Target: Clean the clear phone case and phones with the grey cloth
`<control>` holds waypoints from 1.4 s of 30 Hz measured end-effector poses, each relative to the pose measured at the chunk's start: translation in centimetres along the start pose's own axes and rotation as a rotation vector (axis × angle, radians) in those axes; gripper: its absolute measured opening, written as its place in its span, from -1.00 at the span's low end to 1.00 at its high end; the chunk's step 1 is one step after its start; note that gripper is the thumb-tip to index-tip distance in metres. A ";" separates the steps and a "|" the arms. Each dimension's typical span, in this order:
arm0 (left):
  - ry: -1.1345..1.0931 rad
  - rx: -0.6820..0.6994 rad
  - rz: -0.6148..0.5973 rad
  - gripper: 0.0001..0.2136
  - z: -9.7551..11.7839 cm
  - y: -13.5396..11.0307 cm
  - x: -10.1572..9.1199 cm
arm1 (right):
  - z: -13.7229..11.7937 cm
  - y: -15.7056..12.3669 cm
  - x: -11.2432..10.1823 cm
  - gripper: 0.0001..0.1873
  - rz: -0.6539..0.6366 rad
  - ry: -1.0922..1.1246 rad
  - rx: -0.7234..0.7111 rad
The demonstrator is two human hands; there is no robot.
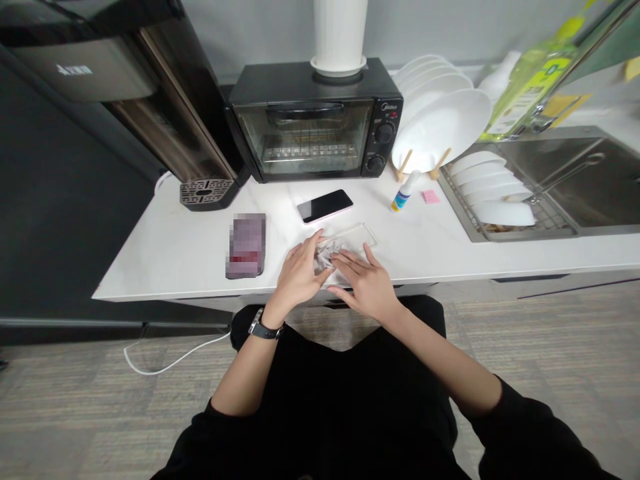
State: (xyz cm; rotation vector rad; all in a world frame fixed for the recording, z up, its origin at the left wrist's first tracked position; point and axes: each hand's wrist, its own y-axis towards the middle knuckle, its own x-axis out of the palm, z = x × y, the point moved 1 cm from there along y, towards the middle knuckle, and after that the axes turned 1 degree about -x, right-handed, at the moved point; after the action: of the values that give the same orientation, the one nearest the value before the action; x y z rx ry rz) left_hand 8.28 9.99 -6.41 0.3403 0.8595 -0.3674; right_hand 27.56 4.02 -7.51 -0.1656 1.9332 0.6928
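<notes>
Head view: crumpled tissue [327, 257] bunched on a clear phone case [356, 238], case lying flat on the white surface [165, 270], just past the tissue at about 1 o'clock from the left hand [299, 277] and 12 o'clock from the right hand [361, 281]. Both hands narrow and close together, fingers curved over the tissue. Can't tell if either is pinching it or only pressing. Placement looks workable: fingertips low, hands close, case flat. Outward from hands: black smartphone [325, 205] at 12, pixelated package [245, 245] at 10, small spray bottle [404, 191] at 1, toaster oven [310, 127] beyond the phone at 12, white plates in dish rack [493, 190] at 2, steel sink [560, 180] beyond.
</notes>
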 end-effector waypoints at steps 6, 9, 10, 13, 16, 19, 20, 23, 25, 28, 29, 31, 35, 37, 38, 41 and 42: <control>0.012 0.015 0.008 -0.20 0.0 0.0 0.0 | 3.6 -1.3 -1.7 -0.38 0.057 -0.125 0.128; 0.016 0.002 -0.003 -0.23 0.1 0.0 0.0 | 4.5 -0.8 -1.7 -0.35 0.085 -0.173 0.170; 0.019 -0.003 -0.006 -0.24 0.2 0.0 0.0 | 4.5 -0.5 -1.5 -0.31 0.088 -0.179 0.175; 0.025 -0.002 -0.009 -0.27 0.3 0.0 -0.1 | 3.6 1.1 -0.4 -0.19 0.092 -0.164 0.180; 0.020 -0.001 -0.021 -0.27 0.4 0.0 -0.2 | 1.8 2.6 0.8 -0.13 0.080 -0.112 0.148; 0.026 -0.022 -0.031 -0.25 0.3 0.0 -0.3 | -0.1 3.5 1.6 -0.13 0.067 -0.063 0.104; 0.027 -0.023 -0.029 -0.25 0.3 0.0 -0.3 | -0.6 3.5 1.7 -0.17 0.061 -0.044 0.088; 0.010 -0.006 -0.021 -0.25 0.2 0.0 -0.2 | -1.3 3.0 1.6 -0.30 0.040 0.016 0.026; 0.002 -0.004 -0.018 -0.24 0.1 0.0 -0.1 | -1.3 2.2 1.2 -0.34 0.032 0.045 -0.015; 0.011 -0.006 -0.013 -0.24 0.1 -0.1 -0.1 | -0.5 0.8 0.4 -0.34 0.027 0.046 -0.047; 0.017 -0.002 -0.012 -0.24 0.1 -0.1 -0.1 | -0.1 0.4 0.1 -0.35 0.024 0.032 -0.049; 0.031 0.009 -0.006 -0.25 0.2 -0.1 -0.1 | 0.8 -0.4 -0.6 -0.38 0.019 -0.013 -0.038; 0.052 0.007 -0.014 -0.24 0.3 -0.1 -0.2 | 3.3 -1.2 -1.7 -0.45 0.067 -0.136 0.035; 0.059 0.000 -0.022 -0.24 0.4 -0.1 -0.2 | 4.3 -1.3 -1.9 -0.48 0.102 -0.191 0.086; 0.062 -0.004 -0.025 -0.24 0.4 -0.1 -0.2 | 4.6 -1.1 -1.9 -0.48 0.111 -0.212 0.106; 0.069 -0.006 -0.034 -0.25 0.4 0.0 -0.2 | 4.6 -0.2 -1.4 -0.39 0.114 -0.246 0.136; 0.068 -0.005 -0.037 -0.26 0.4 0.0 -0.2 | 4.3 0.3 -1.1 -0.35 0.116 -0.248 0.145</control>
State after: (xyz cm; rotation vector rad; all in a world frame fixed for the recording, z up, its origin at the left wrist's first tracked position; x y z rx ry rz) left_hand 8.42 9.83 -5.99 0.3344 0.9342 -0.3902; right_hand 31.31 6.39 -7.78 0.1185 1.7556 0.6154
